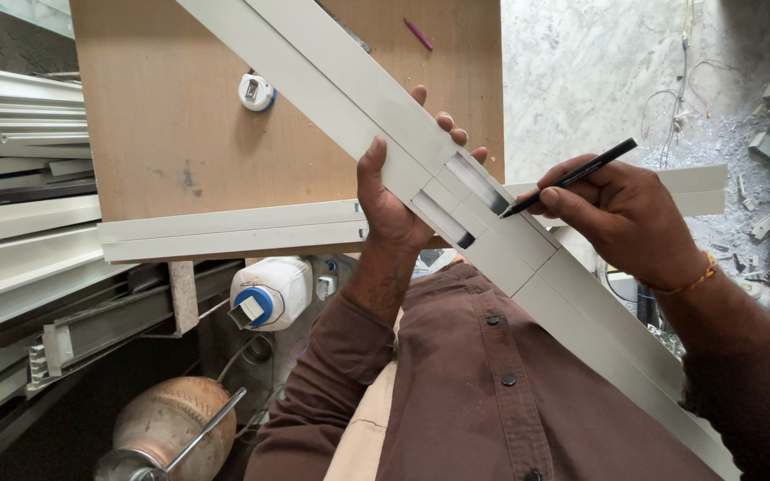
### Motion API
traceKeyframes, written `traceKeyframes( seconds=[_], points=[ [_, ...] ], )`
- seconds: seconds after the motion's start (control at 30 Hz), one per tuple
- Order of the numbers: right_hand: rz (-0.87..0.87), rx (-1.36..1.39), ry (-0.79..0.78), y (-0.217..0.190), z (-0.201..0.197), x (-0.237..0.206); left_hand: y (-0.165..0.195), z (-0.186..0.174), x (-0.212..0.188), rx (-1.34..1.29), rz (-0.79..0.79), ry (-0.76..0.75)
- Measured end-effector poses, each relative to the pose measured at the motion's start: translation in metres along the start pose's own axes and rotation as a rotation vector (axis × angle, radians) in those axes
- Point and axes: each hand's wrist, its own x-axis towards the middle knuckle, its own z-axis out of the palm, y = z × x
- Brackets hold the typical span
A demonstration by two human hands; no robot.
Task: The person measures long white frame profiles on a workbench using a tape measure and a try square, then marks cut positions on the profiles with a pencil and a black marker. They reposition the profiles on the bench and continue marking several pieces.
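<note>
Brown wooden board [180,116] serves as the bench top, tilted in view, upper left. On it: a small white-and-blue tape measure [257,92] near the top middle, a pink pencil [419,34] near the top right edge, and a long white profile [225,233] lying along the near edge, running on past the board's right side. Grey marble floor [581,80] to the right carries loose wires [679,98] and white offcuts [764,142] scattered near the far right; more white profiles [20,160] stacked left of the board, support unclear.
</note>
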Motion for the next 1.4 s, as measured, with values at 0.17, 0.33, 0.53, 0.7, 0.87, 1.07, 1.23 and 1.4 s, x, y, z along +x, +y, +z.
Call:
traceKeyframes(
  seconds=[0.17,0.33,0.53,0.7,0.87,1.07,1.23,1.4],
  points=[
    [-0.016,-0.015,0.005,0.000,0.001,0.000,0.000,0.000,0.000,0.004,0.003,0.000],
    [-0.002,-0.086,0.010,0.002,-0.002,-0.001,0.001,0.000,0.001,-0.021,-0.002,0.000],
    [0.031,-0.080,-0.002,0.010,-0.009,-0.007,0.001,-0.001,0.001,-0.040,-0.011,-0.011],
    [0.032,-0.022,-0.014,0.021,-0.013,-0.015,0.002,-0.002,0.002,-0.034,-0.015,-0.016],
    [0.088,-0.026,-0.001,0.029,-0.019,-0.027,0.002,-0.001,0.001,-0.018,-0.016,0.003],
    [0.113,-0.067,0.005,0.038,-0.024,-0.039,0.002,-0.003,0.000,0.000,-0.012,0.013],
    [0.156,-0.117,0.003,0.040,-0.027,-0.045,0.003,-0.005,0.001,0.020,-0.005,0.001],
    [0.158,-0.081,-0.007,0.042,-0.028,-0.049,0.003,-0.004,0.001,-0.012,-0.015,0.005]
  ],
)
